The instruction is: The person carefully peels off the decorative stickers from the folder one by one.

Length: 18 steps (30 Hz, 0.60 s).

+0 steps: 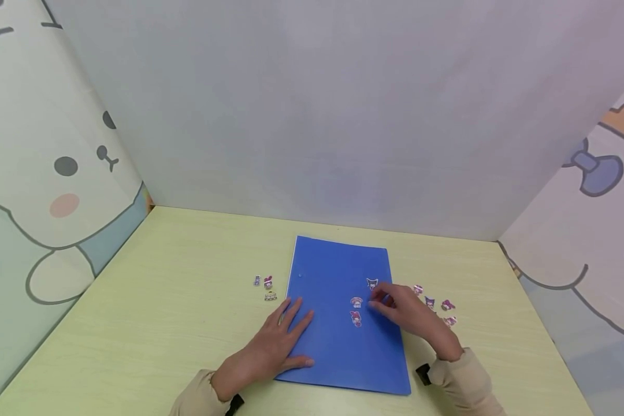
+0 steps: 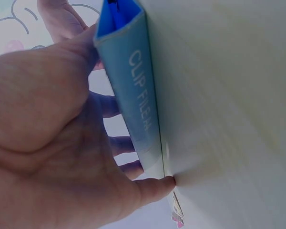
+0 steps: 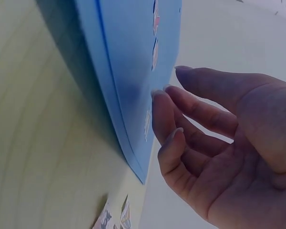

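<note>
A blue clip file (image 1: 338, 352) lies on the table, its lettered spine (image 2: 138, 90) toward my left hand (image 1: 267, 346). That hand rests spread over the file's left edge, with the little finger touching the tabletop. Three small cartoon stickers are on the cover: a dark-eared one (image 1: 372, 283), a pink-hatted one (image 1: 356, 302) and a pink-eared one (image 1: 356, 318). Over the file's right side hovers my right hand (image 1: 408, 309), close to the dark-eared sticker. Its fingers are loosely bent, the thumb is apart from the forefinger, and nothing shows between them.
Left of the file, three loose stickers (image 1: 268, 282) lie on the pale wooden table (image 1: 187, 277). Several more stickers (image 1: 448, 304) are scattered to its right, partly behind the right hand. A plain cloth wall (image 1: 333, 115) rises at the table's back edge, with cartoon-printed panels on both sides.
</note>
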Motion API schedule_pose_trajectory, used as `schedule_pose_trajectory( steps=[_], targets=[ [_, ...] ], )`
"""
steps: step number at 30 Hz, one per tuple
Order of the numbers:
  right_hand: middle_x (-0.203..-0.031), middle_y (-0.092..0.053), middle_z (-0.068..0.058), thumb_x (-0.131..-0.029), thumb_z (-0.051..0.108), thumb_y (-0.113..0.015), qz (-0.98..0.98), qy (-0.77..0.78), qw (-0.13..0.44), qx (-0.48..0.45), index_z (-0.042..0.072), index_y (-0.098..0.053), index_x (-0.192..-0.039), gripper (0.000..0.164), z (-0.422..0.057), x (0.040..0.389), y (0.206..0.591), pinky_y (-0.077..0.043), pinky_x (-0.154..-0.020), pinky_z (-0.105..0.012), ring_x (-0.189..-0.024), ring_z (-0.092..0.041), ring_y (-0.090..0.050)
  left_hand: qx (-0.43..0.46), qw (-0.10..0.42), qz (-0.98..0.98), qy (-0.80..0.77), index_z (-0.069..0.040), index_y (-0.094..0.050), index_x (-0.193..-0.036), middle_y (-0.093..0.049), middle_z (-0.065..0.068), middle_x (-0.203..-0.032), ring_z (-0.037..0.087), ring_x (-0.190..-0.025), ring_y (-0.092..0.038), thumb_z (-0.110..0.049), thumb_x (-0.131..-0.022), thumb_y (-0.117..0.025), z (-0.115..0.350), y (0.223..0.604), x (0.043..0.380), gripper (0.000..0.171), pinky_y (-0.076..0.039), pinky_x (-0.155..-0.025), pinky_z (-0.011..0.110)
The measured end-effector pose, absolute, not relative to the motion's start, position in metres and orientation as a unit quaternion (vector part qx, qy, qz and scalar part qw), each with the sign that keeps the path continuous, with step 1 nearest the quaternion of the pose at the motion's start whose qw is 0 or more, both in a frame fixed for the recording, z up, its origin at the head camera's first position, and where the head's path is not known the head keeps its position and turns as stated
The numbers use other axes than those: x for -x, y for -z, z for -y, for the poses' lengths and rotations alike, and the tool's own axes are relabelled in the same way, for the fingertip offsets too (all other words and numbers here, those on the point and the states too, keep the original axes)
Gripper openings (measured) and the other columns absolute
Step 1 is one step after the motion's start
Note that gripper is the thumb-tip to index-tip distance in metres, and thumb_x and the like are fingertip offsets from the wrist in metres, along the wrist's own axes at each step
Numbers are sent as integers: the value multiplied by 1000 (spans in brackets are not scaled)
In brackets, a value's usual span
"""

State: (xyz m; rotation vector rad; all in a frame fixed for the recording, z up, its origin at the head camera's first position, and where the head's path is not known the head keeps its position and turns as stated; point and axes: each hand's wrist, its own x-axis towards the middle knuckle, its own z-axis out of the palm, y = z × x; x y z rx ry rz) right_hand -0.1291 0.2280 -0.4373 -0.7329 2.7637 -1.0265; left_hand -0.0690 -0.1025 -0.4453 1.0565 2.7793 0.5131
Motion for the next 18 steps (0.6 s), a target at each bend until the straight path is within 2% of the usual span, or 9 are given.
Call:
schedule_pose_trajectory(
  steps=[18],
  targets=[
    [-88,-66,5,-97,9,-71,-900,334,69,271,6,-72,-100,4,-216,125,444,-52,-67,-26,-75,-5,-57,-345,73,-919,-175,-3,-41,-156,-29,27,-161,50,-148,-26,-54,-98,-62,102,445,69,81,-33,-114,62]
  ],
)
